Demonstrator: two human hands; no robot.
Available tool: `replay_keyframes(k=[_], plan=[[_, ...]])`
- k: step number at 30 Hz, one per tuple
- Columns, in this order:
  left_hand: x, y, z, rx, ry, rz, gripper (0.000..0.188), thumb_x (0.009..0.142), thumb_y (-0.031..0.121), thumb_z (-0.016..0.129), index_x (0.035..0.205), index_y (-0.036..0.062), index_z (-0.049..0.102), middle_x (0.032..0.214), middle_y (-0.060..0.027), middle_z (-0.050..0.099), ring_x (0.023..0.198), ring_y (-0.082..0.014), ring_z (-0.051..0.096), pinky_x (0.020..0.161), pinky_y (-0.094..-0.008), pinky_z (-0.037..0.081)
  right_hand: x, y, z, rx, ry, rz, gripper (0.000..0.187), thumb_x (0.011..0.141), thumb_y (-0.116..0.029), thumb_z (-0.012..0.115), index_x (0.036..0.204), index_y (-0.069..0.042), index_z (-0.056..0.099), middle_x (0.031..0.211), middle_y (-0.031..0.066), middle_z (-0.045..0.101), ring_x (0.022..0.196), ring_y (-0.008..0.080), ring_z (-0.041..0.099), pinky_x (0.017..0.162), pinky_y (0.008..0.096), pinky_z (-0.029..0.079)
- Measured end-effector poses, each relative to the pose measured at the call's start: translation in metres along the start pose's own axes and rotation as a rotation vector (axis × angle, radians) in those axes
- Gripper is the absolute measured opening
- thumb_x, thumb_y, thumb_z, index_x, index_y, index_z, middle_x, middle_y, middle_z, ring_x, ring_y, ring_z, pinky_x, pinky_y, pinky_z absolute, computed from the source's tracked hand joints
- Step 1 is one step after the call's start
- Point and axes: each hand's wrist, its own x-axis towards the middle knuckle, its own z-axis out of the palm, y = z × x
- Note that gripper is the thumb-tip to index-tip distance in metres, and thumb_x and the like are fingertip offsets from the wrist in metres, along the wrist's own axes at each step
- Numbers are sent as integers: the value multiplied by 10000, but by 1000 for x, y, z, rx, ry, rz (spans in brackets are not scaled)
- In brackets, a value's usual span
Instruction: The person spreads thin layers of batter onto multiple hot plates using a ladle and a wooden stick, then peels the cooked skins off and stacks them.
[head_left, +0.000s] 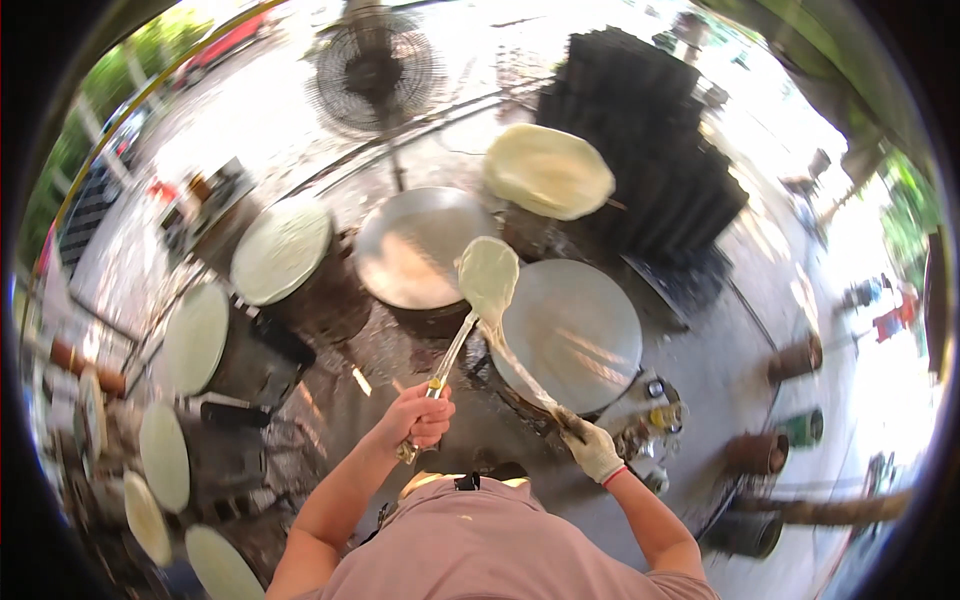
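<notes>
My bare left hand [418, 418] is closed around a long, slim handle [460, 345] with a brass-coloured fitting. A white-gloved right hand, my right hand [594, 450], grips a long stick [522, 375] smeared with pale batter. Both tools lead up to one broad, batter-coated head [488, 278]; which one it belongs to, I cannot tell. That head hangs over the neighbouring edges of two round griddles. The left griddle [420, 240] and the right griddle [575, 340] show bare greyish tops. Beyond them a pale yellow round sheet [550, 172] lies on another round surface.
Several round pans with pale tops curve along the left, among them a pan [282, 250] and another [196, 338]. A fan [372, 72] stands at the back, beside a dark ridged stack [640, 130]. Small jars [660, 415] sit right of the right griddle.
</notes>
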Motion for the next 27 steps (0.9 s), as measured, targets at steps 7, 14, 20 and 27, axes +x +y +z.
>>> replay_keyframes(k=[7, 14, 20, 27], plan=[[96, 9, 18, 433, -392, -53, 155, 858, -4, 537, 942, 55, 420, 619, -3, 412, 409, -53, 357, 331, -207, 289, 13, 17, 40, 581, 523, 192, 374, 934, -85, 501, 1308, -73, 521, 851, -9, 621, 708, 43, 535, 620, 180, 444], [223, -21, 12, 844, -328, -294, 122, 870, 43, 517, 891, 60, 398, 582, 5, 393, 423, -76, 391, 370, -245, 347, 47, 13, 60, 1442, 1082, 527, 330, 964, -216, 489, 1291, -247, 516, 588, -21, 459, 387, 84, 361, 356, 255, 298], [326, -64, -102, 1476, -406, 14, 192, 816, 95, 524, 935, 28, 391, 621, -117, 475, 494, -254, 492, 434, -383, 392, 79, 13, 112, 1348, 1316, 586, 362, 961, -204, 499, 1324, -214, 505, 665, -32, 532, 470, 37, 418, 417, 210, 368], [352, -14, -74, 1931, -388, 222, 224, 804, 118, 500, 985, 56, 384, 806, -292, 575, 768, -484, 544, 662, -537, 409, 90, 1, 126, 422, 1086, 1052, 393, 915, -313, 494, 1301, -244, 505, 1097, 179, 622, 986, 365, 603, 819, 421, 469]])
